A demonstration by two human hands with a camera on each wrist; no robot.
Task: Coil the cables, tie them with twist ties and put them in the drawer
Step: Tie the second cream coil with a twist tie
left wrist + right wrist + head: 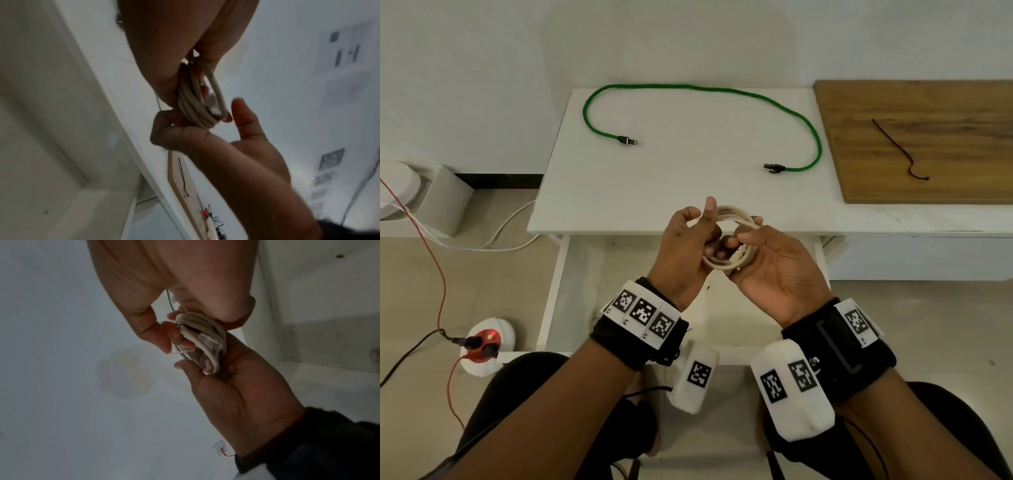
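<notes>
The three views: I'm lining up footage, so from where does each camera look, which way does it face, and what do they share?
Head: worn on the head, facing forward and down at the white table; both forearms, left hand, right hand show.
Left wrist: looks along the left hand at the right hand.
Right wrist: looks along the right hand at the left hand.
All three share the coiled white cable held by both hands.

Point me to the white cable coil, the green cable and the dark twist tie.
white cable coil (726,263): head view, lower loops.
green cable (722,89): head view, far stretch on table.
dark twist tie (893,145): head view, mid-length, on wooden board.
</notes>
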